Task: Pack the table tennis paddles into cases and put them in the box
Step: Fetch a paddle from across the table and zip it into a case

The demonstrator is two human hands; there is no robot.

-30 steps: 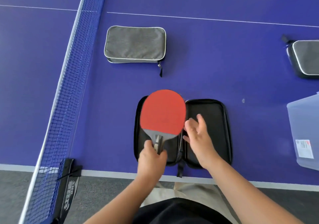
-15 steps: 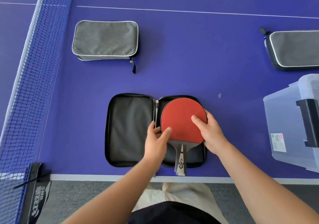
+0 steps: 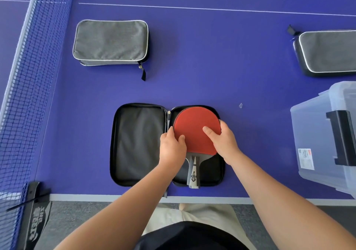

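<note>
I have the paddle (image 3: 194,130) lying red face up in the right half of the open case (image 3: 138,143), its handle pointing toward me and its butt just over the case's near edge. My left hand (image 3: 172,149) grips the blade's left rim, thumb on the rubber, fingers curled at the edge. My right hand (image 3: 223,142) holds the right rim the same way, thumb pressing the red face.

So this paddle is nearly seated, but the case is still unzipped and not yet folded shut. Two grey cases (image 3: 110,40) (image 3: 329,51) lie closed farther back on the bench (image 3: 212,57); I can't tell whether they hold paddles. The box (image 3: 316,138) stands at my right, lid apparently on, and nothing I can see has gone in. Closing, zipping and boxing are all left.

Compared with half a second ago, little has changed: the paddle sits slightly deeper in the case half, and my hands keep the same hold on its rims.
</note>
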